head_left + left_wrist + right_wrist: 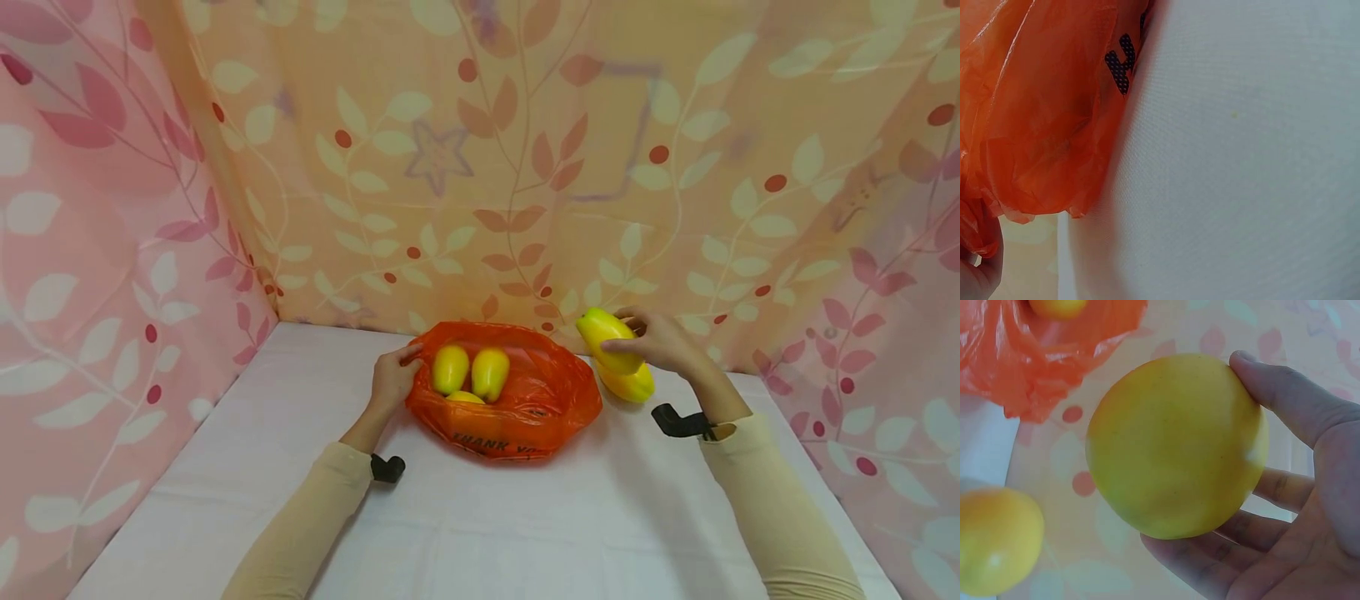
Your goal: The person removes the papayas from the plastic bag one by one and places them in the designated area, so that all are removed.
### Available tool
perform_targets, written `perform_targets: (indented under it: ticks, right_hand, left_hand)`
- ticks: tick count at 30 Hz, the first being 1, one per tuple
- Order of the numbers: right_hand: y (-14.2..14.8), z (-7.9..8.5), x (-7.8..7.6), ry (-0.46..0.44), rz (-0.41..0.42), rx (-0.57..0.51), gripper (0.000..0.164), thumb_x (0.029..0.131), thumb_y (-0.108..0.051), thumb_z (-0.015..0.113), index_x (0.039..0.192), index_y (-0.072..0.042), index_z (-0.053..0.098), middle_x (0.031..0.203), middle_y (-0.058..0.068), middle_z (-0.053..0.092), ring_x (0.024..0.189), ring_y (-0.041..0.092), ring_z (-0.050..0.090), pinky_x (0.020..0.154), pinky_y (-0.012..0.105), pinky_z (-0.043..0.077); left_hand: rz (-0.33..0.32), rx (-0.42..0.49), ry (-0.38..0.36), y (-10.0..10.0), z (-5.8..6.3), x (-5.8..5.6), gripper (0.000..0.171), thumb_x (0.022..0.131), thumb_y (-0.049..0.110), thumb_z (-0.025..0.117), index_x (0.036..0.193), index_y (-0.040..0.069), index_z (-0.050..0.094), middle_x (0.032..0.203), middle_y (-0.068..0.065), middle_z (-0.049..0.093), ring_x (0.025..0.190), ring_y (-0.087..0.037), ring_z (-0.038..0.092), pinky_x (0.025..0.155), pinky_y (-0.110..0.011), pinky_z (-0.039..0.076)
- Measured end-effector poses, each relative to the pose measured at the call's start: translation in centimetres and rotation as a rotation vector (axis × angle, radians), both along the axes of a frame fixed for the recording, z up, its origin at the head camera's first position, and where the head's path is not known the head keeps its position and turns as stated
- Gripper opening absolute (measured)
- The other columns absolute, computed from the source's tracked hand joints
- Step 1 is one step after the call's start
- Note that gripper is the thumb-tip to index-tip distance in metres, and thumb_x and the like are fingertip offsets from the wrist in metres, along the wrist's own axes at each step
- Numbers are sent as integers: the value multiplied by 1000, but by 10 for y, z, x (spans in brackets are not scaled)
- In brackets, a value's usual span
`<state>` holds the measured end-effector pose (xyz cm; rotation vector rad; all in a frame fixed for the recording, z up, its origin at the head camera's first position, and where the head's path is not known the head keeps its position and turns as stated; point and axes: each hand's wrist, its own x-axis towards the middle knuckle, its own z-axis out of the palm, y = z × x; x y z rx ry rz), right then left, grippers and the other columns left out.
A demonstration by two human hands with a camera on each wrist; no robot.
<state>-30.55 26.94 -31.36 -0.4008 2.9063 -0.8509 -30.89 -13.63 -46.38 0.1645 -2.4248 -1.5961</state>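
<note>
An orange plastic bag [551, 396] with dark lettering lies with its mouth spread wide on the white table. Inside it, toward the left, are two yellow papayas [451, 369] and part of a third [465, 397], its lower side hidden by the bag's front. My left hand [392, 381] grips the bag's left rim; in the left wrist view its fingers are against the bunched film [975, 234]. To the right of the bag, my right hand [662, 340] holds a yellow-green papaya [1175, 447] between thumb and fingers. Another papaya [632, 387] lies on the table below it.
Behind the table [480, 533] hangs an orange-yellow leaf-patterned cloth [450, 233], close to the bag's far side. Pink patterned cloth walls stand at the left [97, 333] and right [885, 375]. A black wrist mount [681, 421] sticks out from the right wrist.
</note>
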Motion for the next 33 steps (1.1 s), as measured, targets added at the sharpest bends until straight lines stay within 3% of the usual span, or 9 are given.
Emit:
perform_targets:
  ticks: [4, 14, 33]
  right_hand:
    - [8, 4, 0, -8, -7, -14, 74, 82, -50, 73, 136, -4, 51, 128, 26, 58, 105, 37, 61, 77, 37, 58]
    - [25, 4, 0, -38, -59, -47, 76, 83, -54, 70, 136, -4, 48, 126, 27, 57, 104, 37, 61, 81, 43, 59]
    - [56, -6, -1, -84, -149, -43, 81, 87, -56, 63, 140, 1, 42, 133, 32, 48, 110, 42, 56, 87, 44, 57]
  left_hand:
    - [-1, -5, 4, 0, -1, 0, 33, 90, 4, 63, 123, 3, 67, 126, -20, 65, 128, -32, 54, 109, -46, 42]
    - [-1, 10, -3, -1, -2, 0, 33, 91, 6, 63, 123, 4, 68, 127, -19, 64, 130, -31, 53, 110, -45, 41]
    - [-6, 7, 2, 0, 0, 1, 33, 91, 6, 63, 124, 3, 67, 127, -19, 65, 129, -31, 53, 109, -45, 42]
